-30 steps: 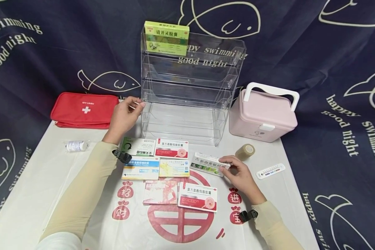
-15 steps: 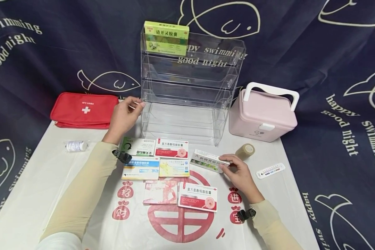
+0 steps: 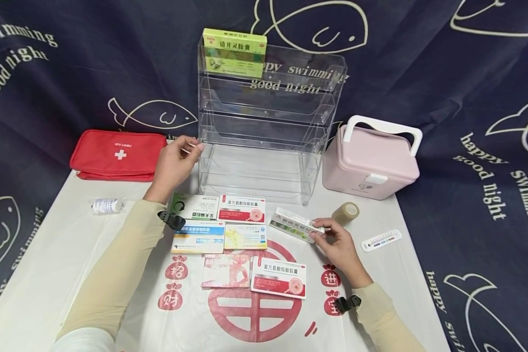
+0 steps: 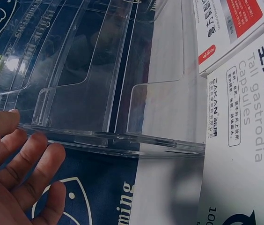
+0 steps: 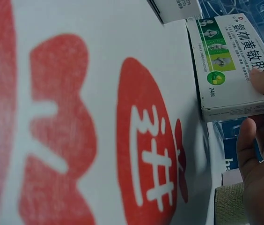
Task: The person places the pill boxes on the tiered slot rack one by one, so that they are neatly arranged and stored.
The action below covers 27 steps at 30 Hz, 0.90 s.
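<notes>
Transparent tiered display rack [image 3: 264, 147] stands at the rear of the table [image 3: 61, 254]; the left hand [image 3: 178, 159] appears to pinch its left edge. The right hand [image 3: 340, 248] grips the right end of the white-and-green 氨咖黄敏 capsule carton [image 3: 292, 224], tilted, in front of the rack; table contact cannot be confirmed. Step in hand is judged to be picking up this carton; the next move calls for a steady pinch and a clear lift.

L hand [image 3: 176, 164] & R hand [image 3: 341, 250] are bare, w/ beige slvs [image 3: 114, 269], blk wrist straps [image 3: 171, 220], + white upper slv [image 3: 85, 340] on L.
</notes>
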### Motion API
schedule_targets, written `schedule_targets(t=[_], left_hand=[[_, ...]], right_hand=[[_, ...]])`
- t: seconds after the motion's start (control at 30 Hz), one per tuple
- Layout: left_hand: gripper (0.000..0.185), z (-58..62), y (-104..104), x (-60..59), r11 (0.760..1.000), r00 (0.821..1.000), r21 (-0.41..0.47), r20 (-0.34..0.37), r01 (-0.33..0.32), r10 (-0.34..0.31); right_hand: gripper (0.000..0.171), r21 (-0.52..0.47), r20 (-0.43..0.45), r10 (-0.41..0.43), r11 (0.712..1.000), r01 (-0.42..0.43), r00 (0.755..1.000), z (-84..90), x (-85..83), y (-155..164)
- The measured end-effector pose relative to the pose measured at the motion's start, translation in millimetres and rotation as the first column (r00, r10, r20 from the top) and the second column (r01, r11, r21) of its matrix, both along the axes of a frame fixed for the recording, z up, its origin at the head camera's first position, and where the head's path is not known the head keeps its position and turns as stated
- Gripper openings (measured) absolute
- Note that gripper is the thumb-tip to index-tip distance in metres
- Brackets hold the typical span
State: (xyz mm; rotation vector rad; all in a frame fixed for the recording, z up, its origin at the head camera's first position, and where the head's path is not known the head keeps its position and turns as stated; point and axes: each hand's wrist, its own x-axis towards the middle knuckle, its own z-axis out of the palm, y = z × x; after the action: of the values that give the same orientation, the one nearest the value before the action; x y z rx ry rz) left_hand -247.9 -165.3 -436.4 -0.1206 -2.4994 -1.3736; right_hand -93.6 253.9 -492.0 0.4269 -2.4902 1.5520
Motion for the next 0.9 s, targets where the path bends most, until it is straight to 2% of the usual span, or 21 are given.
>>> schedule_targets(t=[0.33, 0.5, 0.6, 0.77, 0.83, 0.9], left_hand=[[0.028, -1.5, -1, -0.7, 1.0, 1.0, 0.009, -0.015, 0.008, -0.008], [0.028, -0.8, 0, -1.1, 1.0, 1.0, 0.003, -0.01, 0.002, -0.002], [0.028, -0.4, 0, -1.0, 1.0, 1.0, 0.003, -0.007, -0.005, 0.005], [0.029, -1.9, 0, -1.2, 1.0, 1.0, 0.001, -0.008, 0.0, 0.0], [0.029, -2.4, 0, -1.1, 1.0, 1.0, 0.004, -0.008, 0.003, -0.002], [0.03, -2.9, 0, -0.4, 1.0, 1.0, 0.01, -0.003, 0.001, -0.001]], right_hand=[[0.028, -0.016, -0.044, -0.026, 1.0, 0.025, 0.999, -0.7, -0.7, -2], [0.026, -0.04, -0.068, -0.005, 0.999, 0.002, 0.998, 12.8, -8.5, -9], [0.026, -0.093, -0.08, 0.026, 0.995, -0.033, 0.996, 23.4, -20.3, -14], [0.029, -0.208, -0.088, 0.067, 0.975, -0.084, 0.994, 37.0, -52.4, -19], [0.028, -0.231, -0.089, 0.076, 0.968, -0.094, 0.993, 47.6, -67.4, -24], [0.028, -0.236, -0.084, 0.085, 0.966, -0.103, 0.993, 70.1, -77.8, -34]])
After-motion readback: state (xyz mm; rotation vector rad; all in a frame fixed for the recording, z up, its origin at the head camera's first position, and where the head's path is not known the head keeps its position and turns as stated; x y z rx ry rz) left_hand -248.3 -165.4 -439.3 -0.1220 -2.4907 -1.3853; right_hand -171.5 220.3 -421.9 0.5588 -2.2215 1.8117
